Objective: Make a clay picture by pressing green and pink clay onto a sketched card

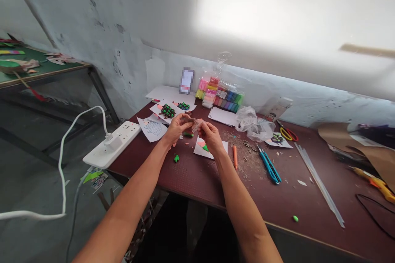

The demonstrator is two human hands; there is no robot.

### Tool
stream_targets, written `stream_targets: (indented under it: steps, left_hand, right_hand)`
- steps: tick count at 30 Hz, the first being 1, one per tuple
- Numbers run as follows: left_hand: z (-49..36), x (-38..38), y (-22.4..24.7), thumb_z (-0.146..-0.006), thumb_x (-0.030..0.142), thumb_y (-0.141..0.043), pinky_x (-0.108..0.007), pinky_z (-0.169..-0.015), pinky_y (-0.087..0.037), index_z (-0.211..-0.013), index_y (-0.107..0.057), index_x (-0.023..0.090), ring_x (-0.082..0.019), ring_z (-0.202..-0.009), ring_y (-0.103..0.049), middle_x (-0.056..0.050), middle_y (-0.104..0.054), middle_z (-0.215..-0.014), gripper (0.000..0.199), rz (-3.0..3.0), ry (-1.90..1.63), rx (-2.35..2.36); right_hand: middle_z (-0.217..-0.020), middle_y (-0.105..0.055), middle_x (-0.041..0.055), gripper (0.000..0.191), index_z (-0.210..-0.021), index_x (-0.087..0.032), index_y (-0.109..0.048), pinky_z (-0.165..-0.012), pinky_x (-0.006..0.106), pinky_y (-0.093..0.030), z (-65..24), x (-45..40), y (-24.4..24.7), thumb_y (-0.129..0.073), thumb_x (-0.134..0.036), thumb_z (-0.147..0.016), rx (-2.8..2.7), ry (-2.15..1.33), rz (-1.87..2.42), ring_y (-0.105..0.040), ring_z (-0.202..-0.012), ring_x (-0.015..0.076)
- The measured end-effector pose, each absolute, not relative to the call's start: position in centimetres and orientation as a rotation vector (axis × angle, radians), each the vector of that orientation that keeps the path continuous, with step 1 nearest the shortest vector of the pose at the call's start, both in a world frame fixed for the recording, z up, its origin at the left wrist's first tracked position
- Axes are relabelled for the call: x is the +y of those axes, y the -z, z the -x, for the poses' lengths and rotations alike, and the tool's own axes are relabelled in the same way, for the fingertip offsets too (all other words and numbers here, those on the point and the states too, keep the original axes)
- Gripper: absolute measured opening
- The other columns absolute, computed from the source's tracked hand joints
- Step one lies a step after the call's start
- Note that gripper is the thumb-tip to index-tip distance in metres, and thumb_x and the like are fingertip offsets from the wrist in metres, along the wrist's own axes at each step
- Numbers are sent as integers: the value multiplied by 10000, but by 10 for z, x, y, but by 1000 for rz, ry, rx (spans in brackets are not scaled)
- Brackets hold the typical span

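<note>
My left hand [176, 128] and my right hand [212, 136] meet above the table, both closed in a pinch. Between them they hold a small crumpled clear plastic wrapper [196, 125] with something brown in it, perhaps clay. Partly behind my right hand lies a white card [200, 151] bearing pink and green clay. A green clay lump [176, 158] sits on the table nearer to me, left of the card. An orange marker-like stick [235, 157] lies right of the card.
A white power strip [112, 144] stands at the left edge. Clay packs [226, 98] and a phone [186, 81] are along the wall. Rightward lie a blue utility knife [269, 166], scissors [288, 133], clear glue sticks [319, 184] and a yellow glue gun [375, 183].
</note>
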State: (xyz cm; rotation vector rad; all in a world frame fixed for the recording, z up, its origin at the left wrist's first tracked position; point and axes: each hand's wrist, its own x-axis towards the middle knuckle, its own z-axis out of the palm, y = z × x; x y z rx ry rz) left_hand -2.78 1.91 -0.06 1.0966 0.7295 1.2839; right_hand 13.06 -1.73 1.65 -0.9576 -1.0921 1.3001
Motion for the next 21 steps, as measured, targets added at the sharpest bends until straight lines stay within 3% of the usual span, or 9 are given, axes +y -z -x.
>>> stream_targets:
  steps: [8, 13, 17, 21]
  left_hand:
    - [26, 17, -1, -676, 419, -889, -295, -631, -603, -1035, -692, 149, -168, -704, -695, -44, -753, -880, 490, -1115, -1274, 734]
    - [25, 16, -2, -577, 447, -960, -265, -633, -583, -839, -634, 152, -132, -677, -663, -8, -715, -799, 511, -1136, -1277, 709]
    - [27, 17, -2, -517, 496, -977, -258, -574, -570, -778, -565, 165, -119, -613, -632, 22, -668, -719, 589, -1132, -1253, 778]
    - [27, 17, 0, -549, 532, -955, -256, -527, -554, -793, -579, 168, -128, -581, -631, 22, -659, -695, 578, -1169, -1217, 810]
  right_hand:
    - [-658, -622, -34, 376, -735, -225, -636, -593, 244, -392, -134, -21, -20, -860, -512, -637, -1162, -1285, 997, -482, -586, 99]
    - [-721, -641, -32, 311, -741, -221, -655, -614, 248, -403, -137, -21, -20, -856, -424, -618, -1179, -1321, 976, -497, -617, 95]
    - [-712, -636, -37, 321, -762, -224, -671, -596, 249, -399, -138, -19, -18, -871, -416, -602, -1151, -1342, 984, -494, -603, 91]
    - [-692, -642, -27, 341, -734, -220, -681, -571, 255, -391, -140, -15, -15, -872, -471, -607, -1134, -1324, 1018, -488, -580, 91]
